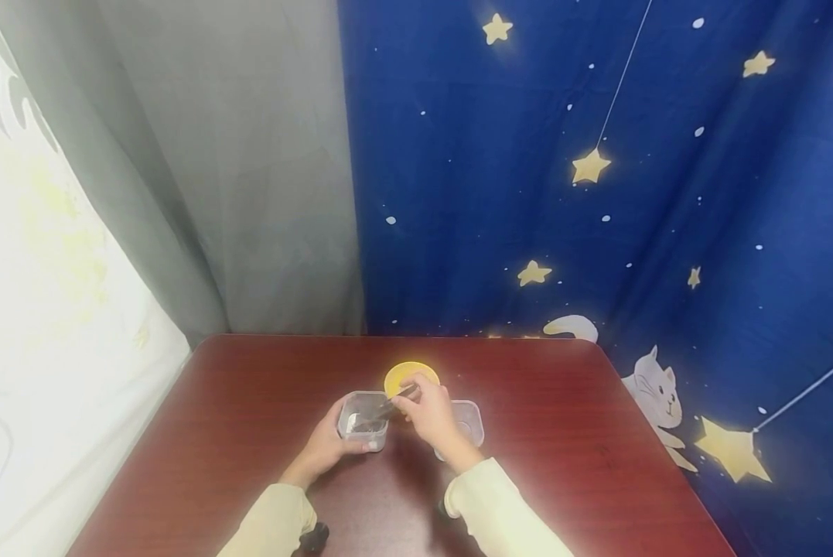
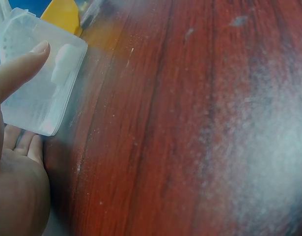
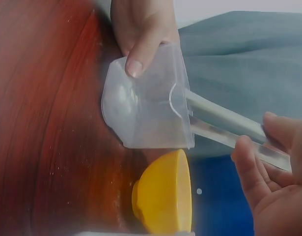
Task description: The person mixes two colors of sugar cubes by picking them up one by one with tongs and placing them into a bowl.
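My left hand (image 1: pixel 324 442) grips a clear plastic container (image 1: pixel 369 441), thumb on the near wall and fingers round the far side. The container is tilted in the left wrist view. A small white piece (image 2: pixel 66 60) shows through its wall; its kind is unclear. My right hand (image 1: pixel 431 410) pinches metal tongs (image 3: pixel 217 133) between thumb and fingers. Both arms of the tongs reach through the container's mouth. Whether their tips touch the white piece cannot be made out. A yellow bowl (image 3: pixel 165 194) stands just beyond the container, partly behind my right hand in the head view.
A second clear plastic piece, a container or lid (image 1: pixel 470 422), lies to the right, partly under my right forearm. All of this is on a dark red wooden table (image 1: pixel 263 394). Grey and star-patterned blue curtains (image 1: pixel 458 193) hang behind the table's far edge.
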The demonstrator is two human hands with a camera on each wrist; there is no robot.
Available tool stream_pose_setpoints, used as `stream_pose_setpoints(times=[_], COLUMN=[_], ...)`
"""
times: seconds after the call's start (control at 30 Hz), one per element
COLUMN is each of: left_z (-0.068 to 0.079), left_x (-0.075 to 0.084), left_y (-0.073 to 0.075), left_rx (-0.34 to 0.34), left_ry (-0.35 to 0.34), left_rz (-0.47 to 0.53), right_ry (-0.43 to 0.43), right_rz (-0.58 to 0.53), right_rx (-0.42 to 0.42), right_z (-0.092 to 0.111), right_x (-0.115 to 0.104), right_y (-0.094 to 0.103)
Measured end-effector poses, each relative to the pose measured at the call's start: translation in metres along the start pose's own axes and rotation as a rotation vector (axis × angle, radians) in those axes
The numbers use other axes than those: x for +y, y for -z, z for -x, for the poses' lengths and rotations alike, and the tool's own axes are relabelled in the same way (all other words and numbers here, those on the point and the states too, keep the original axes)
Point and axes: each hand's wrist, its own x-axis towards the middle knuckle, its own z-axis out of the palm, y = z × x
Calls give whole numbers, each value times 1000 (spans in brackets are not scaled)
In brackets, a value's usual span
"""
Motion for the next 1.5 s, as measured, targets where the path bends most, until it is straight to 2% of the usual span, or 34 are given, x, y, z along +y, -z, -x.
stream_pose_setpoints(times=[0.13, 0.37, 0.7, 0.93, 1.1, 1.23, 1.37, 1.5], left_z=[-1, -12, -12, -13, -12, -12, -10, -5], left_x=[-4, -40, -38, -38, -40, -40, -33, -15], left_y=[-1, -3, -1, -1, -2, -3, -4, -2], left_rx=[0, 9, 15, 18, 24, 17, 11, 8], left_ry=[7, 15, 27, 27, -5, 2, 18, 25], left_rz=[13, -23, -39, -35, -38, -15, 23, 30], right_ry=[-15, -20, 4, 7, 15, 22, 31, 49], right_rz=[-10, 6, 24, 6, 5, -33, -79, -102], right_rx=[-15, -50, -27, 32, 74, 127, 199, 273], right_z=[0, 4, 2, 3, 4, 5, 3, 2], right_x=[-3, -7, 1, 3, 1, -1, -4, -10], right_y=[-4, -9, -15, -12, -8, -5, -2, 3])
